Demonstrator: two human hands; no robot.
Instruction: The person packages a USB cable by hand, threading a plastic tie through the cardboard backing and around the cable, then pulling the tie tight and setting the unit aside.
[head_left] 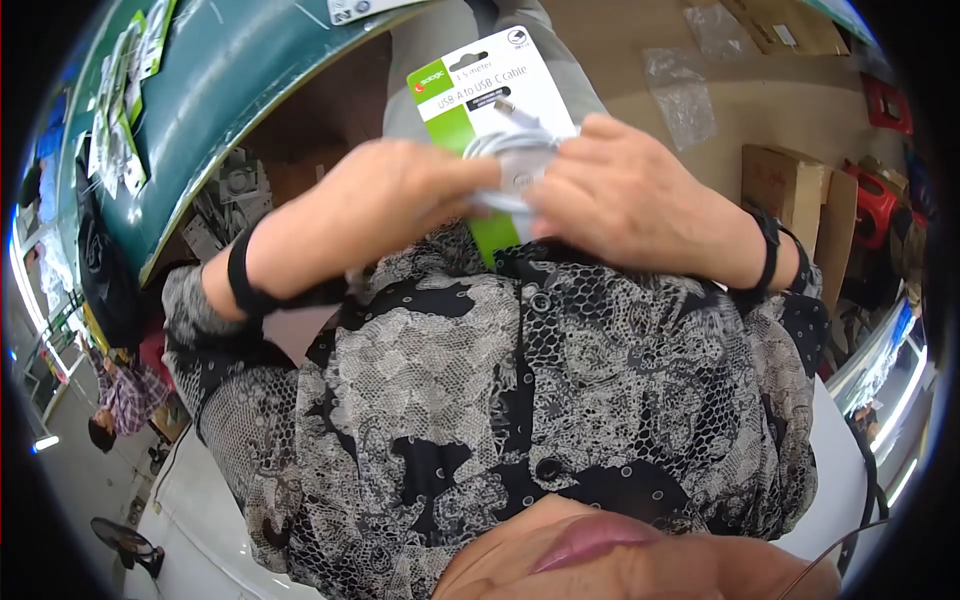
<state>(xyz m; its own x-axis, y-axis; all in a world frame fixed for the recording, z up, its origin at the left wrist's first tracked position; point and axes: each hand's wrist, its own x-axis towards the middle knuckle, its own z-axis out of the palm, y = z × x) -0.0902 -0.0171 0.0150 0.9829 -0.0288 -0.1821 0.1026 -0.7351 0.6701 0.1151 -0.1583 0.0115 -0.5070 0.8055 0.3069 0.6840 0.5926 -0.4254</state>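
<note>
A white and green packaging card (475, 72) is held up in front of my torso, with a coiled pale grey USB cable (505, 143) on its face. One metal plug of the cable points up near the card's middle. My left hand (415, 185) is closed, its thumb and fingers pressed on the coil's left side; it is slightly blurred. From the other side my right hand (610, 190) grips the coil and the card's right edge with curled fingers. The fingertips partly hide the coil's lower half.
To the left stands a green-topped table (215, 80) with several packaged cables (125, 110) on it. Grey parts (235, 185) lie below its edge. At right are an open cardboard box (790, 190), red plastic stools (872, 205) and clear plastic bags (680, 95) on the floor. A person (130, 395) is far left.
</note>
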